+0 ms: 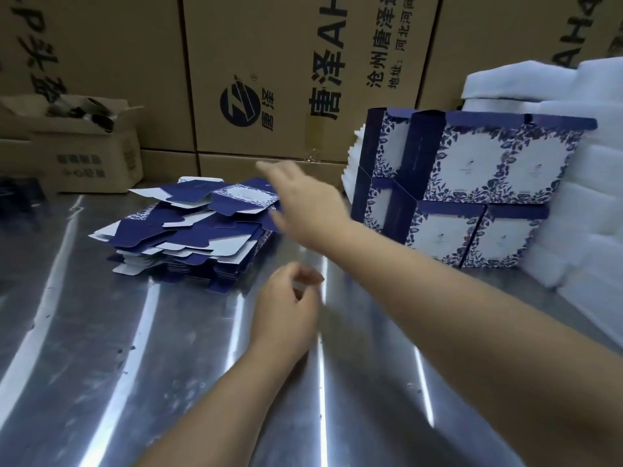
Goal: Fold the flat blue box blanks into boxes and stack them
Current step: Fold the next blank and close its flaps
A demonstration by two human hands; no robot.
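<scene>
fingers (269, 170) stretched out over the pile of flat blue blanks (188, 230)

fingers of the right hand (303, 200) are straight and slightly apart, blurred, over the right edge of the pile; whether they touch the top blank cannot be told. the right arm crosses from the lower right. the left hand (286, 301) hangs just above the bare metal surface (135, 365), nearer the camera than the pile, its fingers loosely curled with thumb and forefinger close together and nothing seen between them.

the blanks lie in a loose, uneven heap at the middle left of the surface, blue sides and white sides mixed, flaps sticking out at the edges. the folded boxes (472, 197) stand to the right in two stacked rows, white fronts with a blue leaf border facing the camera. they lean against piled white foam sheets (590, 163). big brown cartons (269, 79) with black print form a wall behind, and a small open carton (84, 156) sits at the far left.
</scene>
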